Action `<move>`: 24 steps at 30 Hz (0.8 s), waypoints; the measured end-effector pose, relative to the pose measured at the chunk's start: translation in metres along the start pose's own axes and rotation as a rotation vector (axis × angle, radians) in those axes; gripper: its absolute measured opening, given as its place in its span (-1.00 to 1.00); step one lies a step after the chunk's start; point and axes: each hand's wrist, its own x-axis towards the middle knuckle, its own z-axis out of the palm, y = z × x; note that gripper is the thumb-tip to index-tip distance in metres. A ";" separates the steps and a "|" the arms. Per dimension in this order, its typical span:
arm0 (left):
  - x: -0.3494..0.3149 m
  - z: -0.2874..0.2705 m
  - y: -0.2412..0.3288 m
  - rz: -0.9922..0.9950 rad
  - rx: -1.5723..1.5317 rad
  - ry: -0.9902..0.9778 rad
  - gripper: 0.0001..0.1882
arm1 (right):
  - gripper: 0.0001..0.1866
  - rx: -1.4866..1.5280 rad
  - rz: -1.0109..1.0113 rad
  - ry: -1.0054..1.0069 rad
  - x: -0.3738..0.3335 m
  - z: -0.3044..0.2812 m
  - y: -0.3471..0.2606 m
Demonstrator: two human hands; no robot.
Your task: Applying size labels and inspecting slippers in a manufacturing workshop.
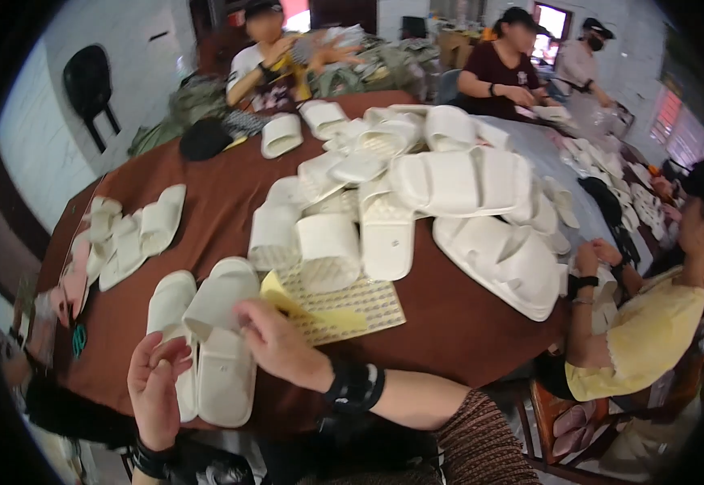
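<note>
Beyond right hand (287,343), slipper pile (416,184) overlaps dotted sheet (340,319); left hand (156,388) half-curled; cannot tell either's grip.

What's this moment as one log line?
left hand: curled, by left white slipper | right hand: by right white slipper, contact unclear | dotted sheet: beyond right hand | slipper heap: beyond sheet

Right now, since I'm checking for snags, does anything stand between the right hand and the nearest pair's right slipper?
Nothing visible does: the right hand is beside the right slipper; the sheet lies past the hand.
</note>
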 end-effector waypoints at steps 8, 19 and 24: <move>-0.029 -0.017 -0.014 0.456 1.060 -0.027 -0.69 | -0.84 0.058 0.184 -0.111 0.011 -0.015 -0.015; -0.054 -0.044 -0.046 0.530 1.396 -0.145 -0.33 | -0.82 -0.201 0.009 -0.326 0.002 -0.012 -0.025; -0.051 -0.029 -0.062 0.608 1.419 -0.147 -0.39 | -0.81 -0.248 -0.047 -0.327 0.001 -0.007 -0.027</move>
